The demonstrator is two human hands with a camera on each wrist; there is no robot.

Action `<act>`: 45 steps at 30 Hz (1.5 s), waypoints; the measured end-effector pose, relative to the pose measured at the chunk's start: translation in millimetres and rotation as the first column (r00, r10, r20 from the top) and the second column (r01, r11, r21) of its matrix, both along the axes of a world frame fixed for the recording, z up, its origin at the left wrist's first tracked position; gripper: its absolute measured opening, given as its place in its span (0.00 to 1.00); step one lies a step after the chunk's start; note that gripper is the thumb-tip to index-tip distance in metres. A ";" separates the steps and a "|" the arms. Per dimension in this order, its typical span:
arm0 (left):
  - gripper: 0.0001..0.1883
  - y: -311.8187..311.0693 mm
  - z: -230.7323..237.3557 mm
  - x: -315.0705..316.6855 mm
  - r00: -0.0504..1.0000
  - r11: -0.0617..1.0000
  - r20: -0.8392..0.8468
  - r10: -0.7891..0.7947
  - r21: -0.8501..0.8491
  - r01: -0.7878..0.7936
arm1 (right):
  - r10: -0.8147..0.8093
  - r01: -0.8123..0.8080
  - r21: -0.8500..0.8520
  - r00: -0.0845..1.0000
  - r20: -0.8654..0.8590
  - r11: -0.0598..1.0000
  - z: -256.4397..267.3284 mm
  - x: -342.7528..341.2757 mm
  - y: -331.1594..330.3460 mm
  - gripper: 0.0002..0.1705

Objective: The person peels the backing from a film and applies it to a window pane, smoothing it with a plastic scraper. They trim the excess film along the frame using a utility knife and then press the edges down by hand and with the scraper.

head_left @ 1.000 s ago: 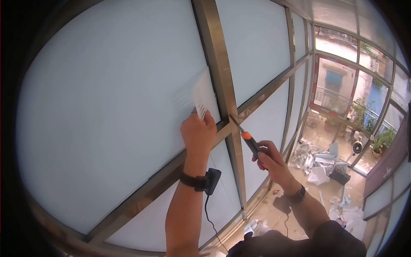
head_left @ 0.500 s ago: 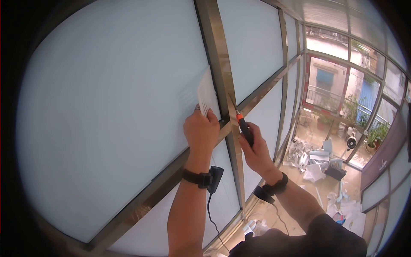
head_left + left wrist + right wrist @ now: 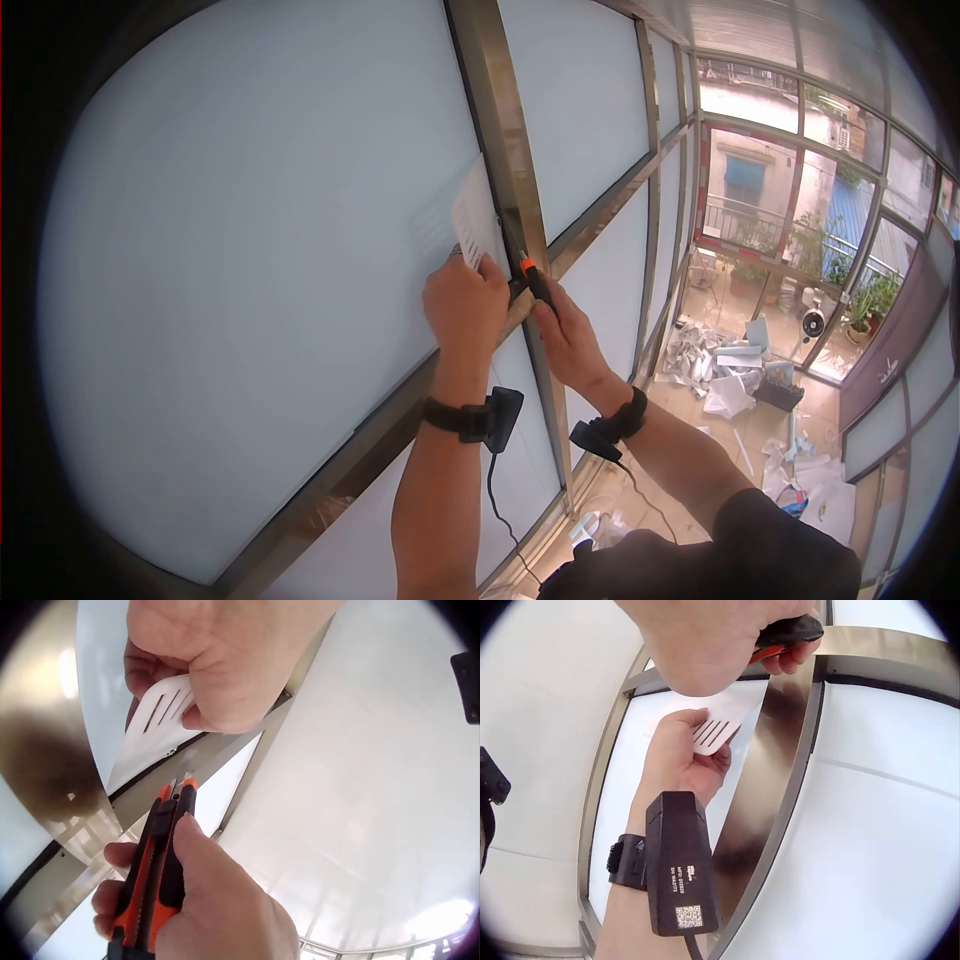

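My left hand pinches a white plastic scraper with several slots at its handle end. Its far edge lies along the dark seam where the pale panel meets the metal frame. In my right hand is a black and orange utility knife, gripped with the thumb along its body. A short length of blade sticks out at the tip, close to the frame and just right of the scraper. From the right wrist view, most of the knife is hidden behind the right hand.
Metal bars divide the wall into several pale panels. Crumpled white sheets and a dark box lie on the floor at right, with a small fan near the glass door. Cables hang from both wrist cameras.
My right hand has moved left and up with the utility knife, from right of the metal bar to its seam beside the scraper. The left hand has stayed almost in place.
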State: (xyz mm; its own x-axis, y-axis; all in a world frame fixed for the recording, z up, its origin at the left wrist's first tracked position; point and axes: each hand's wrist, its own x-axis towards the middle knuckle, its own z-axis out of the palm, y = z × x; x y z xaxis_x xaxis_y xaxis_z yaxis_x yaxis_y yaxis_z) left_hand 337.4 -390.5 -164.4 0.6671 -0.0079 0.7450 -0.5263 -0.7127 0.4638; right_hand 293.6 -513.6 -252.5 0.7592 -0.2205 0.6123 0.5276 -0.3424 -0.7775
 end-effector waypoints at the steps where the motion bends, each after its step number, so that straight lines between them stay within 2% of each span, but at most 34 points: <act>1: 0.11 -0.2 -0.1 -0.5 1.000 1.000 -0.003 0.003 -0.001 -0.003 | -0.003 0.003 -0.010 1.000 0.027 1.000 -1.0 2.1 0.2 0.26; 7: 0.11 -1.1 -3.0 2.4 0.999 1.000 0.015 0.028 0.006 -0.029 | -0.006 0.007 -0.015 0.999 0.036 1.000 2.1 5.5 3.6 0.27; 13: 0.11 -0.7 0.0 0.6 0.999 1.000 -0.041 0.016 0.012 -0.016 | -0.035 0.036 -0.036 0.999 0.026 0.999 2.5 9.8 9.1 0.27; 16: 0.11 -1.2 -1.3 1.0 1.000 1.000 -0.008 0.015 0.019 -0.015 | -0.055 0.057 -0.060 0.998 0.032 0.997 4.9 7.0 13.0 0.28; 21: 0.12 -1.7 -0.6 0.1 0.998 1.000 -0.062 0.025 0.008 -0.025 | -0.087 0.088 -0.076 0.996 0.020 0.993 4.1 7.9 15.9 0.27; 24: 0.12 -1.9 -1.2 1.6 1.000 1.000 -0.014 -0.002 -0.009 0.001 | -0.098 0.098 -0.088 0.995 0.003 0.991 1.9 8.0 17.5 0.27; 26: 0.12 -2.4 -2.2 2.5 1.000 1.000 -0.005 0.004 -0.014 -0.004 | -0.131 0.143 -0.120 0.986 0.103 0.982 -5.1 13.1 17.4 0.27; 30: 0.13 -3.2 -2.1 1.6 1.000 1.000 0.011 0.015 -0.015 -0.014 | -0.106 0.110 -0.089 0.993 0.050 0.990 -3.0 10.7 19.0 0.27; 32: 0.14 -3.1 -2.1 1.8 1.000 1.000 -0.006 0.009 -0.017 -0.009 | -0.129 0.146 -0.122 0.983 0.132 0.982 -4.9 14.1 20.3 0.28; 35: 0.16 -3.5 -1.8 2.4 1.000 1.000 -0.026 0.016 -0.015 -0.016 | -0.133 0.150 -0.116 0.981 0.143 0.982 -3.4 14.4 20.8 0.28; 38: 0.16 -2.2 -3.8 4.1 0.999 0.999 -0.007 0.035 0.003 -0.035 | -0.108 0.111 -0.076 0.993 0.039 0.991 2.0 7.8 19.7 0.28; 43: 0.16 -2.6 -3.0 3.5 1.000 1.000 -0.022 0.000 -0.028 -0.001 | -0.104 0.107 -0.078 0.994 0.038 0.991 -0.5 8.7 18.3 0.28; 45: 0.16 -2.1 -4.9 5.3 1.000 1.000 0.024 0.013 -0.023 -0.013 | -0.101 0.103 -0.074 0.994 0.036 0.992 -1.6 8.6 18.7 0.28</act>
